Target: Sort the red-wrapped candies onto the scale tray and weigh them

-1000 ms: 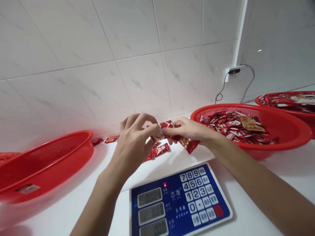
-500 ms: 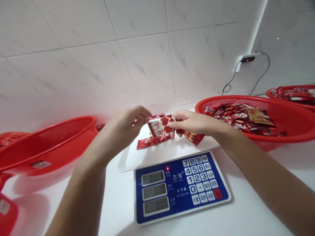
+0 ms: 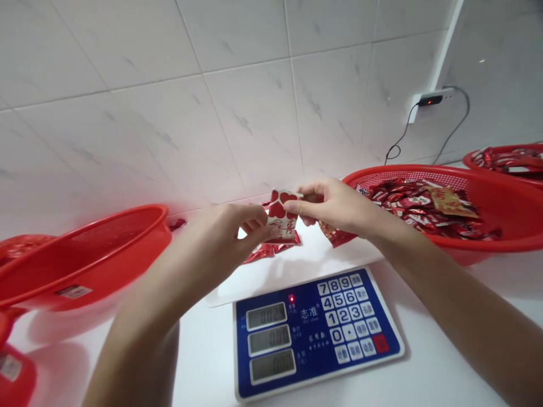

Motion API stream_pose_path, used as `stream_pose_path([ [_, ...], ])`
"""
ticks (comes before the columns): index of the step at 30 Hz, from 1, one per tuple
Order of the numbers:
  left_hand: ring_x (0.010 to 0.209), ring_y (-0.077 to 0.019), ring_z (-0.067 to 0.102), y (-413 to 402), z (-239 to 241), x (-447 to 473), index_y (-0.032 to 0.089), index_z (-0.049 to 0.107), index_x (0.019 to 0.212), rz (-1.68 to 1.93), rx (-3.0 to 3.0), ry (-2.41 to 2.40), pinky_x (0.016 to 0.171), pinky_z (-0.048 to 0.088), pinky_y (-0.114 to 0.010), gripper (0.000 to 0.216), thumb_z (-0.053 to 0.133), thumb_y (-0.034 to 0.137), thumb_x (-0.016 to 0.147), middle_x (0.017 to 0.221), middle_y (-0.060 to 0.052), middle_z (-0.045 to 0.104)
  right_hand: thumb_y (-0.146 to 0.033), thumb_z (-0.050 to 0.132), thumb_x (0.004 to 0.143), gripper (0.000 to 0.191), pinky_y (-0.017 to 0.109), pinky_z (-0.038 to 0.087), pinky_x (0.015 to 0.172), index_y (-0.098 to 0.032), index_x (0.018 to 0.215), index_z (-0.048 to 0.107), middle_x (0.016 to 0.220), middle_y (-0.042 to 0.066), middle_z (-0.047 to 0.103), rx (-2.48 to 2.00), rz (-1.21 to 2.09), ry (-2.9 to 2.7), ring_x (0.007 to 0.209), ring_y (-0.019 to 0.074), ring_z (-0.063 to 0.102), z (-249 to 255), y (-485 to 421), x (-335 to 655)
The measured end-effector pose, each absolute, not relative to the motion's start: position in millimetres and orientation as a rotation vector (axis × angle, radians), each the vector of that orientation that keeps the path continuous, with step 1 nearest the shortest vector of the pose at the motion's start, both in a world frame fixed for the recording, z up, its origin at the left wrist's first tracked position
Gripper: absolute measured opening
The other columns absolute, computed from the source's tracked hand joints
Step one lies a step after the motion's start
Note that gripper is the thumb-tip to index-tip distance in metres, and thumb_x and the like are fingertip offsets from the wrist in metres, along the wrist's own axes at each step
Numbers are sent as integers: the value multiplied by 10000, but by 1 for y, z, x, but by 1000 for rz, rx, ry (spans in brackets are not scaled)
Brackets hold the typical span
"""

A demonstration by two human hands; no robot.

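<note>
Both hands meet above the white pan of an electronic scale (image 3: 316,333). My right hand (image 3: 335,206) pinches the top of a small red-and-white packet with hearts (image 3: 282,213) and also grips a darker red packet (image 3: 335,233) under its palm. My left hand (image 3: 227,234) is closed on the lower edge of the same heart packet. A few red candy packets (image 3: 265,251) lie on the scale pan beneath the hands.
A red basket (image 3: 487,226) full of red candy packets stands at the right, with another red basket (image 3: 507,161) behind it. At the left is a red basket (image 3: 85,257). A wall socket with a cable (image 3: 428,102) sits on the tiled wall.
The heart packet has turned upright and risen slightly between my hands. My left hand shifted down to its lower edge. The view swung a little, showing more of the left basket.
</note>
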State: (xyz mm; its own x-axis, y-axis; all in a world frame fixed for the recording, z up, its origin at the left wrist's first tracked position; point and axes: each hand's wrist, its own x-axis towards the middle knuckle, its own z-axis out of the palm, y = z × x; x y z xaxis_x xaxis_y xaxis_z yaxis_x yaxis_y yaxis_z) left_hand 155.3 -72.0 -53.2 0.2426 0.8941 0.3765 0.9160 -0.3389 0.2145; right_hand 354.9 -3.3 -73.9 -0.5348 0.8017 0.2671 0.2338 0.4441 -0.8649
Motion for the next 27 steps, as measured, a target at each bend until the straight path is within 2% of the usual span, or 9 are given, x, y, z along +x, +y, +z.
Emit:
stream_pose_path([
  [5,422,-160,478,-79,-50,162,278,771,769,-673,-2513,-1765,391,268,-267,429,483,557,923,515,5,606,-350,742,892,259,215,392,483,-157,738,665,671,9,630,-796,1127,-1953,568,97,551,-69,-3,360],
  [11,567,-194,620,-78,-47,168,257,710,775,-908,-2484,-1732,469,392,-270,363,528,544,905,710,-22,734,-366,790,847,253,213,328,423,-164,748,674,649,-15,603,-820,1132,-1984,481,70,473,-64,-14,362],
  [15,636,-226,657,-67,-48,164,243,698,749,-883,-2474,-1824,539,429,-292,345,561,536,870,740,-52,754,-265,748,875,137,210,385,478,-163,831,668,670,-4,620,-797,1144,-1889,554,93,533,-67,-5,361],
  [18,576,-220,608,-56,-56,159,235,662,709,-807,-2365,-1887,531,388,-297,298,576,472,866,669,-49,720,-133,642,899,58,211,418,527,-172,878,604,697,-2,626,-860,1123,-1674,598,104,555,-68,3,362],
  [23,444,-179,468,-41,-70,158,234,540,585,-633,-2327,-1824,489,278,-287,375,524,413,913,491,-1,573,45,532,750,296,222,442,568,-155,960,587,870,28,621,-877,1227,-1474,699,121,585,-62,0,364],
  [25,504,-195,542,-37,-73,157,231,569,628,-702,-2345,-1825,518,331,-287,340,510,389,923,554,-14,634,70,484,716,338,223,455,586,-144,958,584,904,40,614,-813,1317,-1437,735,124,589,-60,-3,364],
  [27,669,-233,664,-35,-74,154,223,665,792,-820,-2363,-1879,616,434,-305,236,515,349,923,726,-45,744,77,472,711,355,225,473,620,-139,969,587,936,50,617,-761,1354,-1416,783,129,602,-60,-4,363],
])
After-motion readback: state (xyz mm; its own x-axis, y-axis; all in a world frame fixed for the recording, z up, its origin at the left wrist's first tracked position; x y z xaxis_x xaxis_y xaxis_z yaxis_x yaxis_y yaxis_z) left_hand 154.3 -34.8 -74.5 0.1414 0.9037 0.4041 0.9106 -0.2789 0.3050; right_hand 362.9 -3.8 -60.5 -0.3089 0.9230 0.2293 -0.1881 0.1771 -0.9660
